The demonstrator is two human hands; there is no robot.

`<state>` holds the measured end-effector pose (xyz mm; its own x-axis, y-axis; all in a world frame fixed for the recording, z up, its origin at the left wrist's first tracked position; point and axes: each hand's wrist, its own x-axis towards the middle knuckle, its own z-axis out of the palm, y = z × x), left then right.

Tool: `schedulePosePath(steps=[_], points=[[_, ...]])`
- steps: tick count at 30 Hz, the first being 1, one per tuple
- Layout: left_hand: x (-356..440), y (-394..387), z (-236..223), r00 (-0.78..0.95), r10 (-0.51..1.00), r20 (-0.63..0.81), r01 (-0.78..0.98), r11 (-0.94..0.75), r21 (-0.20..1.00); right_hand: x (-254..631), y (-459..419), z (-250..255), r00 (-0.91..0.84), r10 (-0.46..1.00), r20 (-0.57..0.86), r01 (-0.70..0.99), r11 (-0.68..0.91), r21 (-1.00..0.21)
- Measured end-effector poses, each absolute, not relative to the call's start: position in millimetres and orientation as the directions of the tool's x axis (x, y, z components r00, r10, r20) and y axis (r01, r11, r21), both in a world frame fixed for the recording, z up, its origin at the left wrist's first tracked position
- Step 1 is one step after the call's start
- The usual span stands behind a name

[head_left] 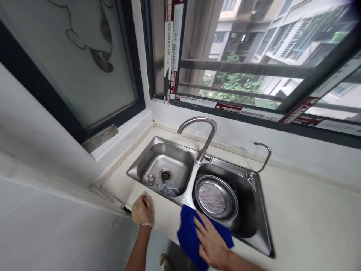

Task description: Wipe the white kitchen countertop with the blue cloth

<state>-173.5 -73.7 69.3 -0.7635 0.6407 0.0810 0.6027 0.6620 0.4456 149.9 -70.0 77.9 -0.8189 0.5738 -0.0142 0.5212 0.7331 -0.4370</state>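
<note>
While right hand (213, 241) presses flat, fingers spread, blue cloth (188, 235) bunched, bright; left hand (141, 210) fisted.

Red-and-white protective film strips (172, 49) on the window frame (248, 113) carry printed Chinese characters, too small and blurred to read; nothing else bears text.

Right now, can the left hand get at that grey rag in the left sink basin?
Probably yes: the left hand rests on the counter edge beside that basin, and nothing lies between it and the grey rag.
</note>
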Motion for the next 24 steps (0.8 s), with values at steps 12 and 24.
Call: schedulePosePath(steps=[12, 24], points=[[-167, -62, 110, -0.788, 0.614, -0.050, 0.557, 0.745, 0.367, 2, -53, 102, -0.812, 0.579, 0.074, 0.519, 0.774, -0.364], [-174, -51, 94, -0.803, 0.596, 0.010, 0.569, 0.761, 0.311, 216, -114, 85, -0.681, 0.731, 0.032, 0.635, 0.612, -0.471]])
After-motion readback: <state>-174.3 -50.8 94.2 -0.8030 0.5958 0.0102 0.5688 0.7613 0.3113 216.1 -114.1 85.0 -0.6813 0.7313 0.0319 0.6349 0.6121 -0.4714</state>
